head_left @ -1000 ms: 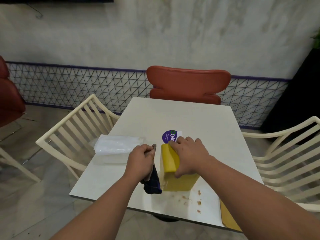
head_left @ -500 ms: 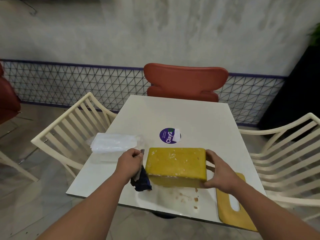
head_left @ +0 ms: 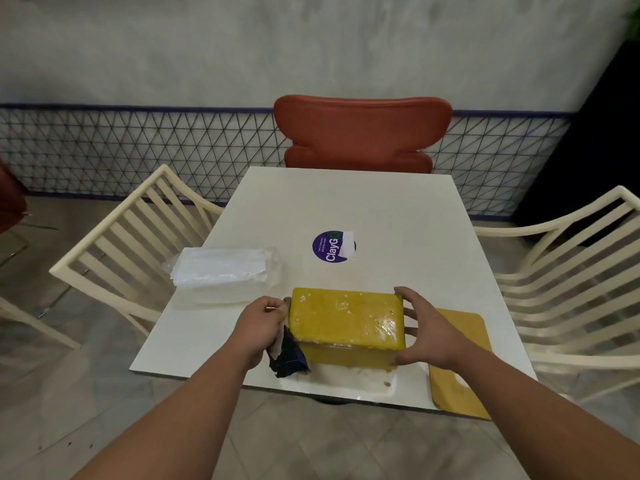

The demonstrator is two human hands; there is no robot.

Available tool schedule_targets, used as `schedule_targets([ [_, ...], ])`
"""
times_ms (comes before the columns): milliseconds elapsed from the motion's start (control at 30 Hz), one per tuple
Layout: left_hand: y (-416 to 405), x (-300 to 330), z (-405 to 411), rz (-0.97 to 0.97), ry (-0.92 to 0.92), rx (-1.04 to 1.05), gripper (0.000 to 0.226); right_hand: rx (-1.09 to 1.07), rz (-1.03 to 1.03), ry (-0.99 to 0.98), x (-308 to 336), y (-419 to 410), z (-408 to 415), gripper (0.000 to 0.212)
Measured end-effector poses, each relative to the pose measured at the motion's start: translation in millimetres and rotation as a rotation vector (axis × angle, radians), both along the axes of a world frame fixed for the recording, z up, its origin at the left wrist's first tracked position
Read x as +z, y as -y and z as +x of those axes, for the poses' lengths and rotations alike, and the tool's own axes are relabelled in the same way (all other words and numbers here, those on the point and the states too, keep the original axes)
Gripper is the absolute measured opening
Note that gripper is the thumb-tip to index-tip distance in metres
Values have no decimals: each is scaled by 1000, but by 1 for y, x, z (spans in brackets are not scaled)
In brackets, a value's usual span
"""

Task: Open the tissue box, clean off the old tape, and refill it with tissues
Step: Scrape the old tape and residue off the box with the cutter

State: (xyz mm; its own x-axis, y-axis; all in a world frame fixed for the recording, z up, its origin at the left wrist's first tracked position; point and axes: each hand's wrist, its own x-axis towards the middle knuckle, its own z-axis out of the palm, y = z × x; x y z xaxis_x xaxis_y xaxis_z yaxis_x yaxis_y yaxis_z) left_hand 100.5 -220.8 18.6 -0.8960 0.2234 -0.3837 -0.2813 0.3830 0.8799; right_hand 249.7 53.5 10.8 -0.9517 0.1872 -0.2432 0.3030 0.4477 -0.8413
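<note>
On the white bench [head_left: 398,209] I count one yellow box [head_left: 346,318], one flat yellow lid [head_left: 460,358] right of it, one clear tissue pack [head_left: 225,271] and one purple sticker [head_left: 330,246] reading "ClayG". My right hand [head_left: 424,329] grips the box's right end; my left hand [head_left: 263,325] clutches one dark cloth [head_left: 289,356] at its left end.
</note>
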Motion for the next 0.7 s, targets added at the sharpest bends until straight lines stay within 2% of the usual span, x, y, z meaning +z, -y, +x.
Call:
schedule_targets([
  [100, -1, 1, 3, -5, -6, -20, 14, 55, 136, 38, 16, 1, -6, 124],
  [267, 1, 2, 5, 7, -4, -11, 11, 282, 656, 139, 42, 25, -35, 126],
  [367, 2, 3, 7, 17, -14, -24, 11, 390, 838, 162, 51, 52, -55, 125],
  [467, 3, 7, 7, -21, -57, -68, 10, 435, 965, 160, 50, 66, -63, 121],
  [600, 6, 22, 3, -243, -322, -169, 10, 408, 1001, 148, 44, 68, -59, 113],
  [700, 0, 30, -6, -319, -491, -304, 13, 383, 995, 136, 42, 72, -58, 110],
])
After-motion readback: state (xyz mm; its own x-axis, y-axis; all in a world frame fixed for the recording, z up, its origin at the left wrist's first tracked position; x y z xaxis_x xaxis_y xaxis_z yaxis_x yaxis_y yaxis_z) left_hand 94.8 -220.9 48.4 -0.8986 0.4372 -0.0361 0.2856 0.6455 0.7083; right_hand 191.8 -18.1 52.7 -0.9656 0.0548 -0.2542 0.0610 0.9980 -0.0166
